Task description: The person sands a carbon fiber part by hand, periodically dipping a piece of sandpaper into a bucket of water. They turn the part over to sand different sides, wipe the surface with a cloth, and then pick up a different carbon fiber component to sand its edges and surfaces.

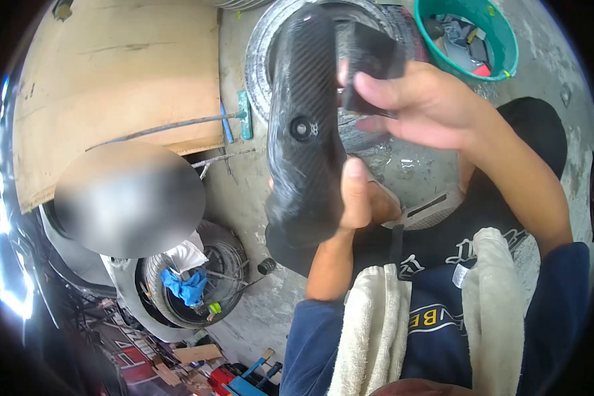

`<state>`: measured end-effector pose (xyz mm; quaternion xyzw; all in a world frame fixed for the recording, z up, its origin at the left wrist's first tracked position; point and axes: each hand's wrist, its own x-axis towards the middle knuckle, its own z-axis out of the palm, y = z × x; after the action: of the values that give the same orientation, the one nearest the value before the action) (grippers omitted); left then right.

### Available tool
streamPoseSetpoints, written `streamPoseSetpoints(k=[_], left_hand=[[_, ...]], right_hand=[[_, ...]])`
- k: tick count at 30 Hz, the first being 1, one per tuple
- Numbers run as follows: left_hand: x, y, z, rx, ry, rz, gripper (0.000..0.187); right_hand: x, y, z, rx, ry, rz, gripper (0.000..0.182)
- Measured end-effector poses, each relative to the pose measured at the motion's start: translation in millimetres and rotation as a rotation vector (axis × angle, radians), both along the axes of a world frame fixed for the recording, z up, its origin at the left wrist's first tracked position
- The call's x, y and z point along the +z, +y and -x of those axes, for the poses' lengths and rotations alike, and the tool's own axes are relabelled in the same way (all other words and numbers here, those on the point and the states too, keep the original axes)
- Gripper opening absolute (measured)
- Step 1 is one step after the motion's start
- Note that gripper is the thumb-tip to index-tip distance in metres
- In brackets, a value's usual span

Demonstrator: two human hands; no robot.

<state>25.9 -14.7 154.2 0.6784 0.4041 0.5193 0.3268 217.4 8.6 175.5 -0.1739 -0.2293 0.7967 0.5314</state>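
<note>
A long, curved carbon-fibre cover (303, 72) with a glossy woven surface and a small round hole stands upright in front of me. My left hand (355, 198) is closed around its lower part, thumb on the right edge and the other fingers mostly hidden behind. To its right, my right hand (429, 105) pinches a dark, flat rectangular pad (373, 66) between thumb and fingers. The pad is slightly blurred, close beside the cover's upper right side; its material cannot be made out.
Behind the cover lies a large round grey-streaked ring (257, 66) on wet concrete. A teal tub (515, 49) with assorted items stands at upper right. At left are a wooden board (125, 72), a long-handled teal tool (245, 115) and a tyre (234, 264) with a blue cloth (185, 287).
</note>
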Motion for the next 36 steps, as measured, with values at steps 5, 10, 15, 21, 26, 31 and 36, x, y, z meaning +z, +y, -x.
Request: streamPoseSetpoints(k=[5, 10, 15, 21, 26, 31, 36], left_hand=[[-11.1, -2.8, -4.3, -0.115, 0.338, -0.017, 0.079], [12.2, 6.9, -2.9, -0.168, 0.935, -0.386, 0.083], [5.0, 31.8, 3.0, -0.373, 0.416, 0.197, 0.077], [-18.9, 61.4, 0.3, -0.931, -0.627, 0.769, 0.092], [-24.5, 69.2, -22.1, -0.656, -0.888, 1.161, 0.091], [-18.3, 66.1, -59.8, -1.116, -1.138, 1.068, 0.109], [-16.5, 46.4, -81.2, -1.022, -1.069, 0.932, 0.108]], right_hand=[[4.1, 7.3, -6.5, 0.031, 0.065, 0.026, 0.025], [4.0, 13.5, -17.9, 0.006, 0.116, -0.134, 0.027], [6.9, 19.7, -36.1, -0.058, 0.116, -0.187, 0.021], [-1.6, 34.9, -41.2, -0.080, 0.102, -0.158, 0.020], [5.6, 31.3, -57.0, -0.106, 0.070, -0.353, 0.026], [7.2, 31.3, -75.8, -0.024, -0.122, -0.384, 0.032], [8.1, 28.8, -70.3, -0.258, -0.330, -0.168, 0.040]])
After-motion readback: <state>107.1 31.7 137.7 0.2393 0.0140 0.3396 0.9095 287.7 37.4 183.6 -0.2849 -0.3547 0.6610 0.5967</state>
